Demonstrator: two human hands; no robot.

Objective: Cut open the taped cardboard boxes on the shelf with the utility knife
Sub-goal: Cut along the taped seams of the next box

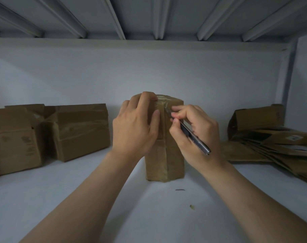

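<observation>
On white shelf [79,199], centre: tall brown taped cardboard box [164,163], upright. Left hand [135,127] curled over its top left edge, gripping. Right hand [198,135] pinching slim silver-black utility knife [200,143] pen-style, tip at tape seam near top. Farther left: taped brown cartons [81,132]; farther right: flattened cardboard pile [272,146].

Matt brown cardboard on the box [164,155] under the left hand [135,127], bound in glossy, wrinkled clear tape [162,100]. Smooth, faintly shiny metal on the utility knife [199,143] in the right hand [207,130]. Smooth matt white shelf [79,199] below both.
</observation>
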